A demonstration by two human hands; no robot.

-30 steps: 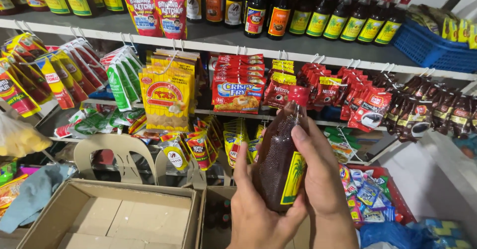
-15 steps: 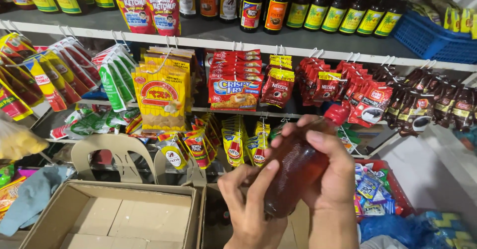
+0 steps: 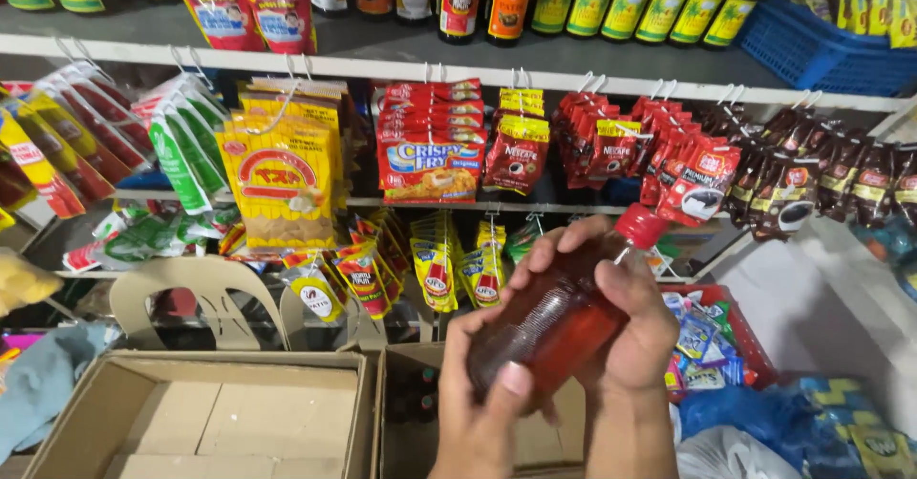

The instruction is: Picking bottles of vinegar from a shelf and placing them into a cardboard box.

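I hold a plastic bottle of dark reddish-brown sauce (image 3: pixel 549 321) with a red cap in both hands, tilted with the cap up and to the right. My left hand (image 3: pixel 482 412) grips its lower end, thumb on the base. My right hand (image 3: pixel 621 317) wraps the upper body, fingers over its neck. The bottle is in front of hanging packets, just above an open cardboard box (image 3: pixel 406 422) in which dark bottle tops show.
A shelf (image 3: pixel 287 54) above carries a row of sauce bottles (image 3: pixel 592 1) and red pouches. Sachet strips and snack packets (image 3: pixel 277 178) hang below it. A second, larger cardboard box (image 3: pixel 220 422) lies open at lower left, behind it a beige plastic chair (image 3: pixel 196 298). A blue basket (image 3: pixel 821 49) sits top right.
The bottle has turned from nearly upright with its yellow label showing to a slant, cap to the right, label hidden. Both hands shifted their grip; my view has dropped slightly.
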